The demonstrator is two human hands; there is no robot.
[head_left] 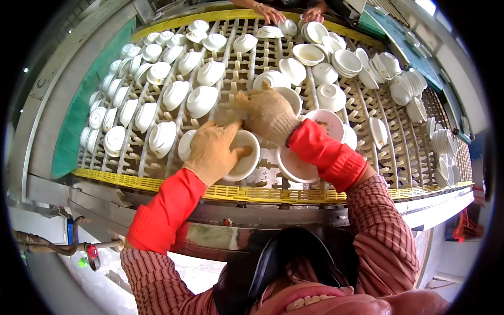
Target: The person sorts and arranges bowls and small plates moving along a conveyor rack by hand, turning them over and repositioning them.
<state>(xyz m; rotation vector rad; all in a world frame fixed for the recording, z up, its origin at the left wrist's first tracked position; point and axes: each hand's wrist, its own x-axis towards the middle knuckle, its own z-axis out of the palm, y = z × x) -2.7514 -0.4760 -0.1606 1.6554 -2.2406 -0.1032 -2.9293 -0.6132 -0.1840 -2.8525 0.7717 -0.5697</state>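
My left hand (214,151), in a tan glove with a red sleeve cover, is closed on the rim of a white bowl (247,157), thumb inside it. Just above and to the right, my right hand (269,111), gloved the same way, reaches across the rack with its fingertips partly blurred; whether it holds anything cannot be made out. Partly hidden beside its wrist are a white bowl with a pinkish inside (326,124) and another large bowl (295,164) below the forearm. A white bowl (289,98) shows behind the right hand.
Rows of tilted white bowls (202,101) stand on the pegged conveyor (268,55) at the left. Stacked bowls (346,62) lie at the right. A yellow edge strip (220,193) runs along the near side. Another person's hands (269,13) touch bowls at the far edge.
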